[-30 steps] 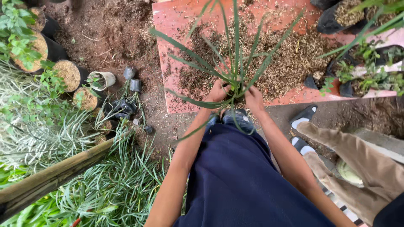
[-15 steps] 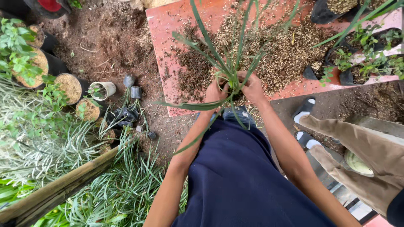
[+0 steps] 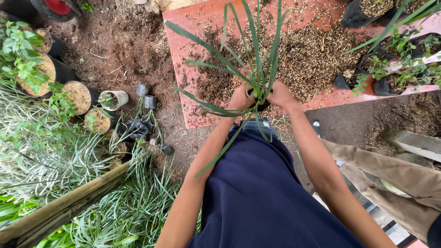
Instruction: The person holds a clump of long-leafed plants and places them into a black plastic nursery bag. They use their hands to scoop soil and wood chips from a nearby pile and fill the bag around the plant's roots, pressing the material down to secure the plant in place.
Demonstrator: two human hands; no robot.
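A plant with long narrow green leaves point(image 3: 257, 69) stands in a small dark pot point(image 3: 262, 105) at the near edge of a reddish board point(image 3: 193, 27). My left hand point(image 3: 240, 98) grips the pot's left side and my right hand point(image 3: 280, 94) grips its right side, fingers curled around the base of the leaves. The pot is mostly hidden between my hands. Loose brown husk mix point(image 3: 317, 55) is spread over the board behind the plant.
Black grow bags with small plants point(image 3: 390, 69) sit at the board's right. On the left, soil-filled pots point(image 3: 80, 94), a white cup point(image 3: 115, 98) and small dark bags point(image 3: 138, 124) lie on bare earth beside grassy plants point(image 3: 46, 156) and a wooden plank point(image 3: 69, 206). Another person's tan-trousered leg point(image 3: 390, 179) is at the right.
The view has shifted so the board and plant sit higher and closer. Both hands have stayed around the plant's base, closing in tighter on the pot.
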